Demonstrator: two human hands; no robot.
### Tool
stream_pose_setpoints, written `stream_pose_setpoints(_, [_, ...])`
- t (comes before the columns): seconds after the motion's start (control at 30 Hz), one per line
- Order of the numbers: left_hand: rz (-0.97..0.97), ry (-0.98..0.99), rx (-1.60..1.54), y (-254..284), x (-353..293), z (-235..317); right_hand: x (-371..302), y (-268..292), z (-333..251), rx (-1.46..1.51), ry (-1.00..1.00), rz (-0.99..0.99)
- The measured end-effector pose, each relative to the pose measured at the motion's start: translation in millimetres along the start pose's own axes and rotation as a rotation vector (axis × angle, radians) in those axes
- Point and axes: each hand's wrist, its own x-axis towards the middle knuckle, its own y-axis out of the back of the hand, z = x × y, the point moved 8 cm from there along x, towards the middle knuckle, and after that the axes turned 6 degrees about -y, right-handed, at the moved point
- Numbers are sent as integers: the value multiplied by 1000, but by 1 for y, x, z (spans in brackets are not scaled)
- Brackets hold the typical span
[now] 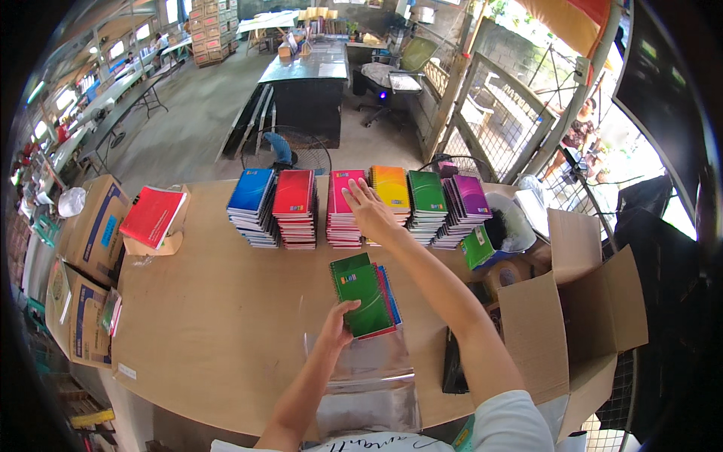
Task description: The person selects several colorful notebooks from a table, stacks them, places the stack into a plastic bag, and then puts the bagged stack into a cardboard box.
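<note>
My left hand (pixel 340 322) grips a small bunch of spiral notebooks, its thumb on the green notebook (pixel 363 300) on top. Red and blue edges show fanned out beneath the green cover. My right hand (pixel 370 213) reaches to the far row of stacks, fingers stretched over the pink notebook stack (pixel 344 226); whether they touch the cover I cannot tell. Left of it stand a red stack (pixel 294 193) and a blue stack (pixel 251 190). To its right are a yellow stack (pixel 390 186), a green stack (pixel 427 192) and a purple stack (pixel 471 196).
Clear plastic bags (pixel 365 377) lie at the table's front edge. An open cardboard box (pixel 535 331) stands at right, near a tape roll (pixel 508 273) and a lined bin (pixel 508 226). At left are cartons (pixel 90 233) and a red notebook (pixel 154 216). Fans (pixel 282 148) stand behind the table.
</note>
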Motion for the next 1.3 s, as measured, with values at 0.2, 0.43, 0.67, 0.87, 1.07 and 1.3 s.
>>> stream_pose_setpoints(0.2, [66,-41,59,21,-1,18,7,-27,19,154,21,-43])
stream_pose_setpoints(0.43, [119,-33,134,37,-2,31,-77,119,-49,500,-22,322])
stream_pose_setpoints(0.67, [-143,259,120,-6,-17,3,-126,85,-57,1121,253,-480])
stream_pose_setpoints(0.87, [-75,409,385,-20,-65,-32,-125,76,16,794,-343,1])
stream_pose_setpoints(1.07, [5,305,259,-13,-55,-46,-155,125,258,-131,-1090,575])
stream_pose_setpoints(1.3, [75,48,200,6,-39,-14,-78,98,1,603,-346,-245])
